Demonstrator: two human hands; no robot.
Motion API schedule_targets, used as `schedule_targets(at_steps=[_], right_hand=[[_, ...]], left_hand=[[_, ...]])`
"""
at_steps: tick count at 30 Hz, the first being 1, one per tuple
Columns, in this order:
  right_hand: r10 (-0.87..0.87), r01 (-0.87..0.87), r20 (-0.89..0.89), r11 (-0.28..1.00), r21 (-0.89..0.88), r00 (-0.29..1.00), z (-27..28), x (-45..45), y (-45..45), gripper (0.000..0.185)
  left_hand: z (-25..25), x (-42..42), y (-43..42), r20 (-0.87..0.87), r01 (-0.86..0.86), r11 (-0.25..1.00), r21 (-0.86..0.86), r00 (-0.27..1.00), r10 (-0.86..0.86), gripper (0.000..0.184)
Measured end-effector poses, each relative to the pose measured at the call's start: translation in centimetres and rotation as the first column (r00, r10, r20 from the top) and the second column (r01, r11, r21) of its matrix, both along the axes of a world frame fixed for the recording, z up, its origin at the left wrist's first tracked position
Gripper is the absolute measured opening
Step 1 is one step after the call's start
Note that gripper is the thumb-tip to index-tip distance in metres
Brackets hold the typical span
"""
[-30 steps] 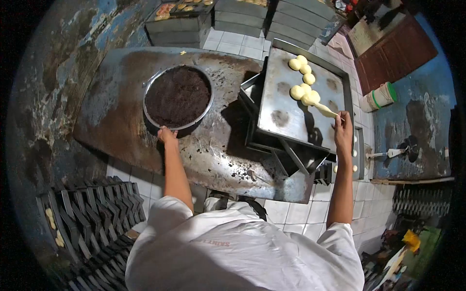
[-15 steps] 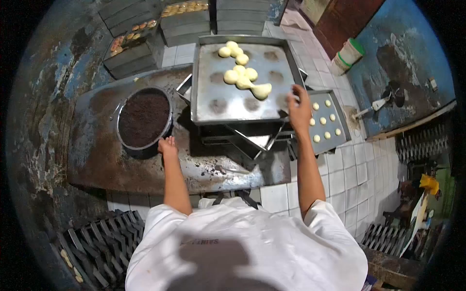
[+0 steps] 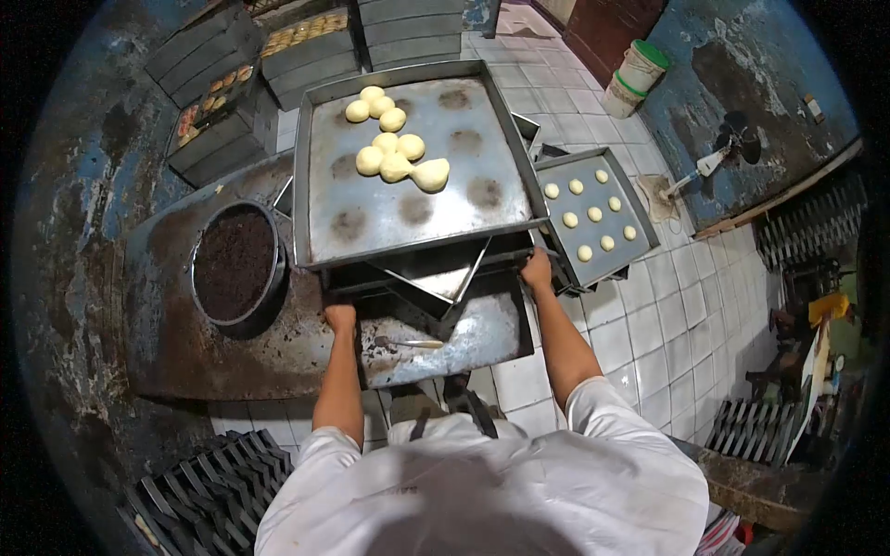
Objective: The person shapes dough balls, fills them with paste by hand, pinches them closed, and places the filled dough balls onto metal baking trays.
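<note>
My left hand (image 3: 340, 317) is closed at the lower left of the stacked metal trays, its fingertips hidden under an edge. At the stack's lower right, my right hand (image 3: 536, 270) is closed on a dark tray edge. The top tray (image 3: 426, 243) carries several pale dough balls (image 3: 393, 167), touching one another in two groups toward its left and middle. Left of the stack sits a round pan (image 3: 278, 269) of dark crumbly filling (image 3: 234, 263). A thin tool (image 3: 414, 344) lies near the table's front edge.
The worn table (image 3: 176, 361) lies under the pan and stack. Right of it is a lower tray (image 3: 591, 271) with several small dough balls. Buckets (image 3: 640, 68) stand by the blue wall. Stacked trays of buns (image 3: 304, 34) are behind, and more racked trays (image 3: 209, 491) at lower left.
My right hand has let go of the dough and moved down to the tray stack. My left hand has left the pan for the stack's left side. The view has shifted.
</note>
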State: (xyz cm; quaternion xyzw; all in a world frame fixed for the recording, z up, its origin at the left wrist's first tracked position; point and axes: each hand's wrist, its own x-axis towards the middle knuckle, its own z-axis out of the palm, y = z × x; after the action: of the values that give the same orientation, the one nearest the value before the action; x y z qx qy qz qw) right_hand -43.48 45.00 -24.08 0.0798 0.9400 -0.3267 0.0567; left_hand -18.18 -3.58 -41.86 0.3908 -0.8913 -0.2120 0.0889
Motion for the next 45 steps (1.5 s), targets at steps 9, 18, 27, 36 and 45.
schedule_targets(at_steps=[9,18,27,36,45], right_hand=[[0.315,-0.304,-0.028,0.932,0.196,0.949,-0.8,0.1,1.4,0.030],[0.103,-0.134,-0.179,0.976,-0.173,0.978,-1.6,-1.7,7.2,0.029],[0.203,-0.489,-0.668,0.829,-0.272,0.716,30.5,-1.6,-8.3,0.025],[0.762,-0.730,-0.160,0.647,0.223,0.627,21.2,-7.5,-17.7,0.040],[0.613,-0.539,-0.200,0.437,-0.720,0.764,31.3,10.7,-11.9,0.030]], left_hand=[[0.4,1.6,2.8,0.345,0.042,0.967,-0.251,0.937,0.049,0.022],[7.6,-0.6,10.4,-0.371,-0.290,0.755,0.588,0.733,0.570,0.038],[15.0,0.5,10.6,-0.183,-0.149,0.471,0.870,0.789,0.586,0.028],[26.4,8.3,17.8,-0.267,-0.100,0.449,0.888,0.682,0.681,0.015],[45.2,0.8,23.9,-0.687,0.511,0.469,0.720,0.618,0.382,0.046]])
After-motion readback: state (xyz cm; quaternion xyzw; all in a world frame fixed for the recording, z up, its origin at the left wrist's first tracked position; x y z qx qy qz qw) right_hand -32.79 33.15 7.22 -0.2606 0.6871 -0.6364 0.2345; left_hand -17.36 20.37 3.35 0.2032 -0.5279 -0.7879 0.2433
